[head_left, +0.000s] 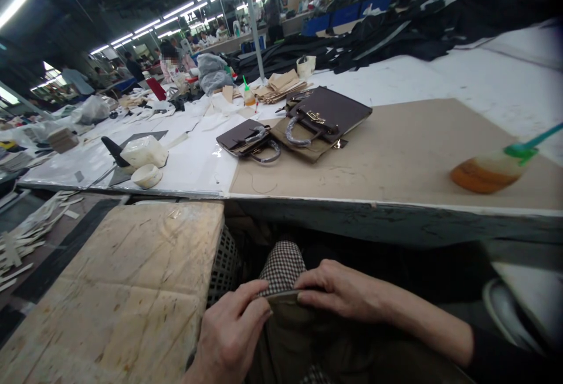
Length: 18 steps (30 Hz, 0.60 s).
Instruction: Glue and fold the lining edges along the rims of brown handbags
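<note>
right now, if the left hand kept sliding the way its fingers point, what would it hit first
The left hand points right along the edge of the olive leather piece it pinches. It would likely meet the fingertips of the right hand first, which grip the same edge just beyond; depth between them is unclear.

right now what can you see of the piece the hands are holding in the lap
The olive leather piece looks like soft, matte material with a thin pale top edge. It lies low over the lap, below the table edge. The left hand pinches its left end; the right hand presses fingers along the top edge. Its lower part is dark and unclear.
</note>
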Each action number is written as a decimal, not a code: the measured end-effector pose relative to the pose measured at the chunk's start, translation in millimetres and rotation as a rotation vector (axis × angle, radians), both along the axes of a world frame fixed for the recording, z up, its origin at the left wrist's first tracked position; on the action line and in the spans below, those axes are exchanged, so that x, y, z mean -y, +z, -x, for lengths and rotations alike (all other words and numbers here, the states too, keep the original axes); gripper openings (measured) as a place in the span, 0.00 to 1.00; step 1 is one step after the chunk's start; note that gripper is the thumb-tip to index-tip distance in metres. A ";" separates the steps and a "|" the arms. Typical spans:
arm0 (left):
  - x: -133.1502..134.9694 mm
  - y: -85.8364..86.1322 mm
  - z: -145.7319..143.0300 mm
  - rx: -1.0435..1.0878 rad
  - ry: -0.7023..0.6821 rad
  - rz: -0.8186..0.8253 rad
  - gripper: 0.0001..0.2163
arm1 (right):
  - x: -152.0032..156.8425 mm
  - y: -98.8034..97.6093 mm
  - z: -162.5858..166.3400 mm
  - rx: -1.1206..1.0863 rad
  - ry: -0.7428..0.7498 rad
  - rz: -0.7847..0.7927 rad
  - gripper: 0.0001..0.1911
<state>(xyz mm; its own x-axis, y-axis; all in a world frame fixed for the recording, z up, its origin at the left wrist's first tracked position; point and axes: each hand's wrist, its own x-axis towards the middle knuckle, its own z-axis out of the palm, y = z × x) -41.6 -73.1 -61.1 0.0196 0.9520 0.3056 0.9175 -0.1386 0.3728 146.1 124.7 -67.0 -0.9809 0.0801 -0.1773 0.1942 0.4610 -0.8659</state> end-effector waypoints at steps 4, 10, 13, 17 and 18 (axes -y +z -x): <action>-2.2 0.9 -0.3 0.090 0.044 0.062 0.06 | -1.3 -2.2 1.0 -0.004 -0.011 -0.005 0.12; -9.0 2.6 0.1 0.177 0.117 0.162 0.05 | -1.6 -3.8 -0.1 -0.012 -0.012 -0.017 0.12; -9.2 1.5 -0.2 0.159 0.102 0.164 0.05 | -2.0 -2.9 -0.4 -0.006 -0.022 -0.029 0.11; -8.0 0.0 -0.9 0.105 0.042 0.111 0.05 | -2.7 -2.3 -0.8 -0.004 -0.025 -0.019 0.12; -7.8 -0.8 -1.0 0.077 0.030 0.082 0.06 | -2.7 -2.3 -1.0 -0.005 -0.025 -0.014 0.12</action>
<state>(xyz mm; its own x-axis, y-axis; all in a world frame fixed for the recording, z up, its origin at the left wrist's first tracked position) -40.6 -65.3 -61.9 -0.0293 0.9737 0.2261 0.8891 -0.0780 0.4509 147.1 127.5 -69.3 -0.9795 0.1075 -0.1706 0.2012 0.4685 -0.8603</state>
